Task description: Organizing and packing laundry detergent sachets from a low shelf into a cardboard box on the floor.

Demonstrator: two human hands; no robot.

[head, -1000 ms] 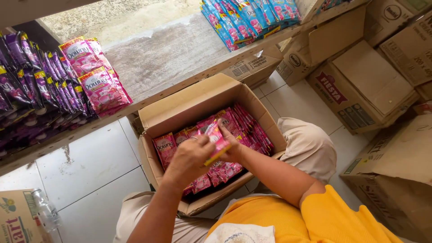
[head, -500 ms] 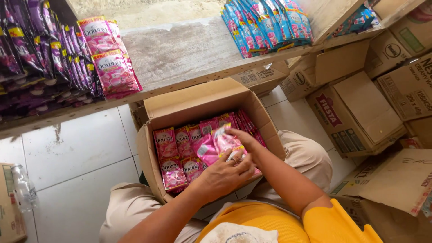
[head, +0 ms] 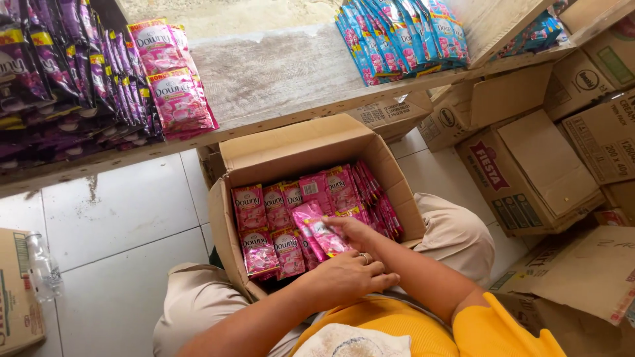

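Head camera view, looking down at a seated person's lap. A strip of pink sachets (head: 316,233) lies over the packed rows inside an open cardboard box (head: 291,149) that rests on the person's knees. The right hand (head: 354,231) pinches the strip's near end between thumb and fingertips, fingers closed lightly on it. The left hand (head: 344,277) lies just beside it at the box's near edge, fingers curled loosely with a ring showing; whether it grips anything cannot be told. Half a second ago the strip was lifted above the rows, held up by both hands; now it sits lower, flat against the other pink packets, and the left hand has dropped back toward the body. One second ago only one hand reached into the box. Beyond the box runs a wooden shelf (head: 278,73) carrying hanging purple sachets (head: 59,73), pink sachets (head: 172,79) and blue sachets (head: 397,36). To the right stand several brown cartons (head: 529,165) on a pale tiled floor (head: 112,225).
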